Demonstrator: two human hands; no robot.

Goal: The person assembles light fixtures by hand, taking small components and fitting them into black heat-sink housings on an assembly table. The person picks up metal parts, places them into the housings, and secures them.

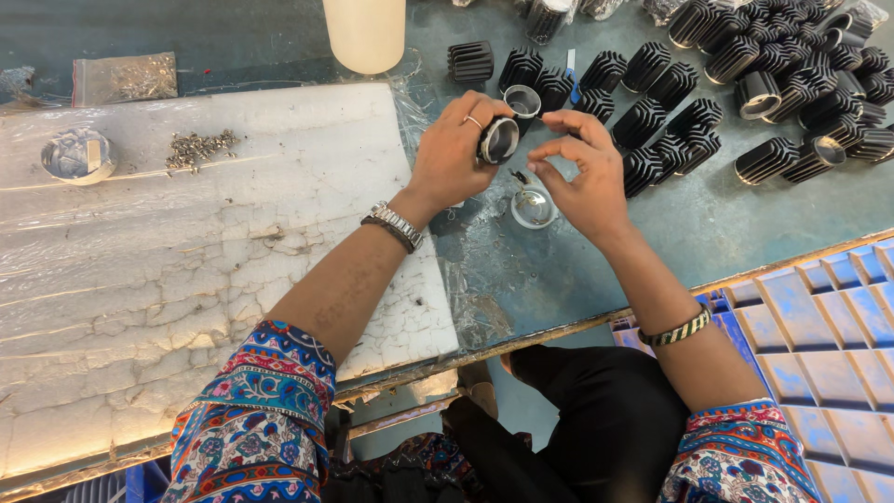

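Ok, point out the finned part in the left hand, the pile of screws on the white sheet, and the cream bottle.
finned part [498,140], head view, on its shiny round open face.
pile of screws [197,147], head view, middle of the heap.
cream bottle [364,33], head view, on its side wall.

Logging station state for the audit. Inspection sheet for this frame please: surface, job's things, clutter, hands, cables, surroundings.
Surface: teal bench top; cracked white foam slab under clear film on its left part.
Job's things: round silver-rimmed part in left hand; black finned housings massed at right; shiny round dish below the hands.
Clutter: loose screw pile, clear bag of small parts, clear round piece, cream container.
Hands: left hand grips the part; right hand pinches at its rim.
Cables: nothing seen.
Surroundings: blue ribbed crate at right.
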